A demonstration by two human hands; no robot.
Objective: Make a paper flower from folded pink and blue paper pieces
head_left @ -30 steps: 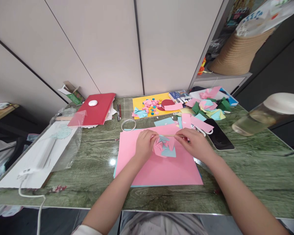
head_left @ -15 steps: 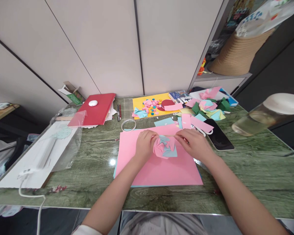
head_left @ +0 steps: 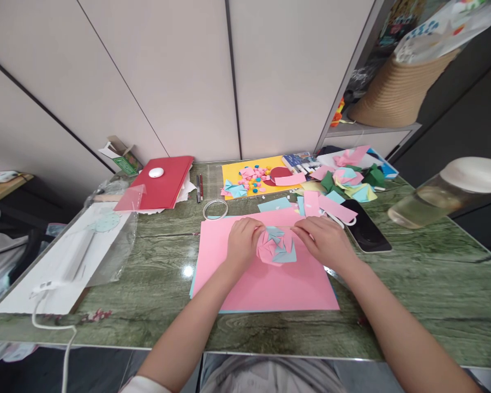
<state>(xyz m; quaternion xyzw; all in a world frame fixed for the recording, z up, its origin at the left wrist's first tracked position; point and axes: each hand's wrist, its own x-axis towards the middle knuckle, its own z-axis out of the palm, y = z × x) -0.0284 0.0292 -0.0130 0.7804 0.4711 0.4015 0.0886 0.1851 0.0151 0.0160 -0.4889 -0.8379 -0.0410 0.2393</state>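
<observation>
A folded pink and light-blue paper flower [head_left: 276,246] sits between my two hands over a large pink sheet [head_left: 265,278] on the green table [head_left: 155,256]. My left hand [head_left: 243,243] is closed with its fingertips pinching the flower's left side. My right hand [head_left: 325,240] is closed too, pinching the right side near a thin stick that runs across the flower's top. Both forearms reach in from the near edge.
A black phone [head_left: 366,232] lies right of my right hand. Coloured paper scraps [head_left: 343,183], a yellow sheet with small pieces [head_left: 249,177], a tape ring [head_left: 214,208], a red folder [head_left: 161,183] and a jar [head_left: 445,191] lie around.
The paper flower has turned slightly between my fingers and looks rounder; my hands stay in place.
</observation>
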